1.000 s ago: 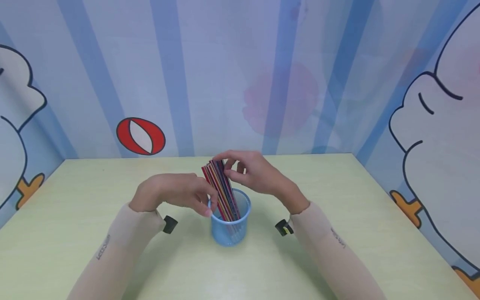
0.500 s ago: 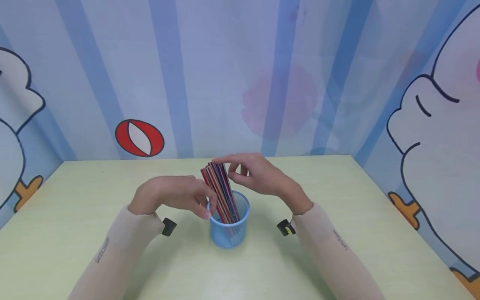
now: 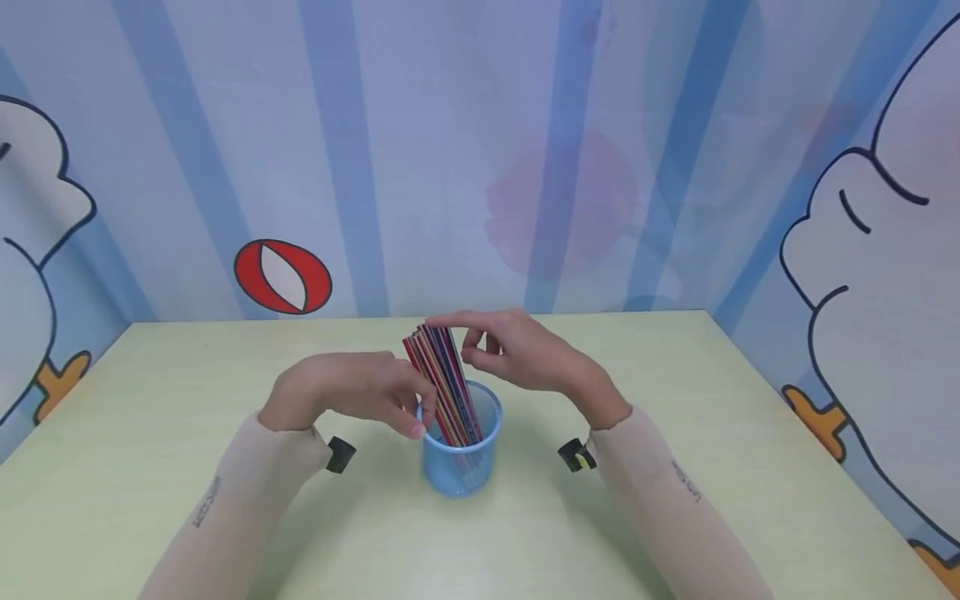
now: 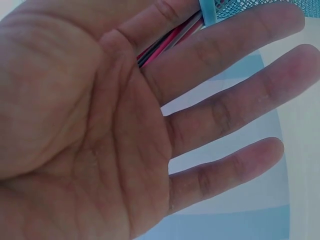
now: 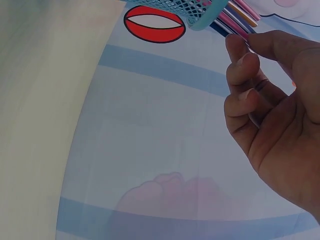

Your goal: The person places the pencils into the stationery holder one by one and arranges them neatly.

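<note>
A blue mesh pencil cup stands upright on the table, with a bundle of coloured pencils inside leaning to the far left. My left hand pinches the cup's left rim between thumb and index finger; its other fingers stretch out straight in the left wrist view. My right hand is at the upper right of the bundle. Its index finger reaches straight across and touches the pencil tops, while the thumb and remaining fingers bend loosely beside them. In the right wrist view the pencils stick out past the cup's rim.
The pale yellow-green table ends at a striped blue backdrop behind the cup. Printed cartoon figures cover the side walls. A small dark wrist camera sits by the left sleeve, and another camera by the right.
My right hand has drawn slightly right, and its thumb has come away from the side of the pencils. Its index finger stays on their tops. The left hand keeps its hold on the rim.
</note>
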